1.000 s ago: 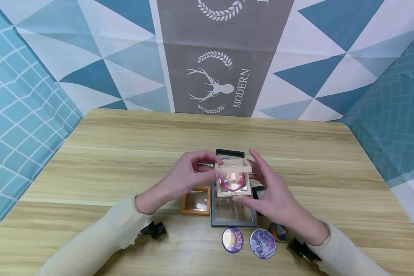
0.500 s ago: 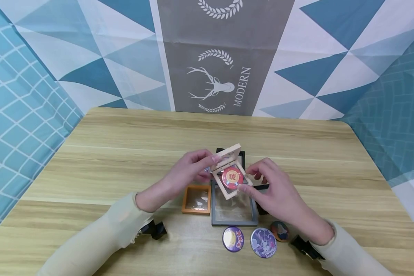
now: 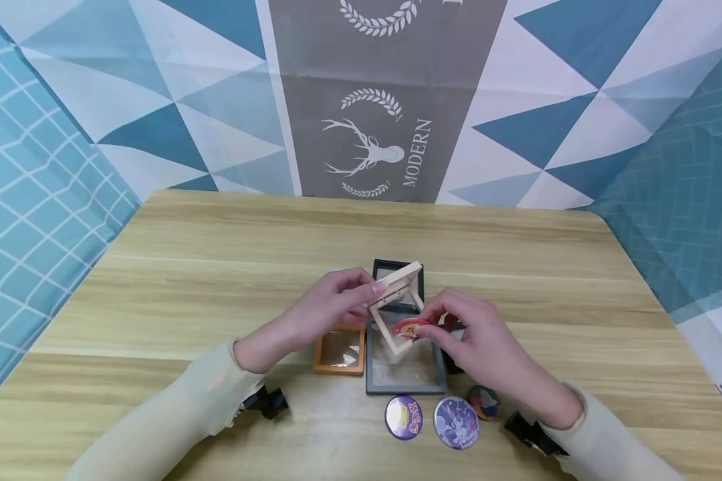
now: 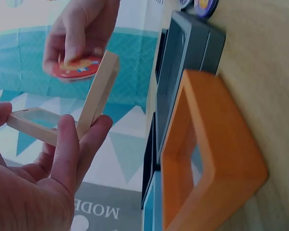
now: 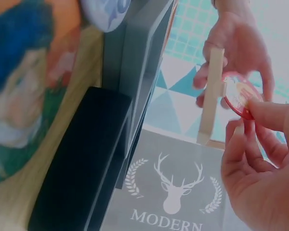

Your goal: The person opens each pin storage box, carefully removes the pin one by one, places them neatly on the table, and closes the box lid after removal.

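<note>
At the left, above the pale wood-grain worktop (image 3: 216,267), a person's left hand (image 3: 321,305) reaches in from a cream sleeve (image 3: 186,401), its fingers bent around a beige square hinged case (image 3: 402,274); thumb and fingers grasp it by the hinge side, and the left wrist view shows its two halves spread apart in a V. Below that hand, an orange square frame with a clear film window (image 3: 339,351) lies on the worktop. Next comes a larger grey rectangular frame with a clear window (image 3: 405,374), beneath the raised case, with a black rectangular frame (image 3: 399,263) behind it and a round purple and yellow badge (image 3: 404,417) in front. Over the case's lower half, a shiny red round badge (image 3: 406,328) is tilted, pinched between the thumb and bent fingers of the right hand (image 3: 472,331); the fingers are spaced only by the badge's thickness, and whether its edge touches the case cannot be told. Under the right hand, another black frame (image 3: 453,364) sits just beside the grey one, partly hidden. In front, a round lilac badge (image 3: 456,423) lies near a round orange and dark green badge (image 3: 484,402).
</note>
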`<action>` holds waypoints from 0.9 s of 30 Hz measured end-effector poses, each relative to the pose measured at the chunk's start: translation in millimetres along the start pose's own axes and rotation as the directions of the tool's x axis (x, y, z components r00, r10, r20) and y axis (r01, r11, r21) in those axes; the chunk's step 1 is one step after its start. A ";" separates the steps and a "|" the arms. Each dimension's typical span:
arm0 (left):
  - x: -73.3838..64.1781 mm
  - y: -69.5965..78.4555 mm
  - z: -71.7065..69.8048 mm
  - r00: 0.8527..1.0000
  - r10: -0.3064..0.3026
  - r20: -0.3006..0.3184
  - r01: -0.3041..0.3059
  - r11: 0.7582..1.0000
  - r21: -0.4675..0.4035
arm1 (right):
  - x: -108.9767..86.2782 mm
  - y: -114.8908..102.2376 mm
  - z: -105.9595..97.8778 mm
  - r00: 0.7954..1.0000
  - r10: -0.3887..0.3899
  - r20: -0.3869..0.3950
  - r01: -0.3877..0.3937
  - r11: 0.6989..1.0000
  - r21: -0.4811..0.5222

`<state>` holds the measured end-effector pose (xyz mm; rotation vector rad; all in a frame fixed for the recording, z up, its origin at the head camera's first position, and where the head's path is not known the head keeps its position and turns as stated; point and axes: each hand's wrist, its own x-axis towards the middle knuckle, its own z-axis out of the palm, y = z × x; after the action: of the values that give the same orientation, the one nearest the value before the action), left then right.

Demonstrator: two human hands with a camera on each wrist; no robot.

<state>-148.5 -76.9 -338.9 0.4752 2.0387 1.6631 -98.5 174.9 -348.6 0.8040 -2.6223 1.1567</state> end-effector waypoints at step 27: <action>0.7 1.1 -7.6 0.999 0.022 -0.031 -0.017 0.988 0.151 | -33.9 -38.1 39.8 0.822 -0.022 0.569 0.043 0.999 -0.023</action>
<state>-153.3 -82.6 -336.7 0.5237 2.2001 1.5441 -47.0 138.8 -363.6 1.3650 -3.0592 0.9650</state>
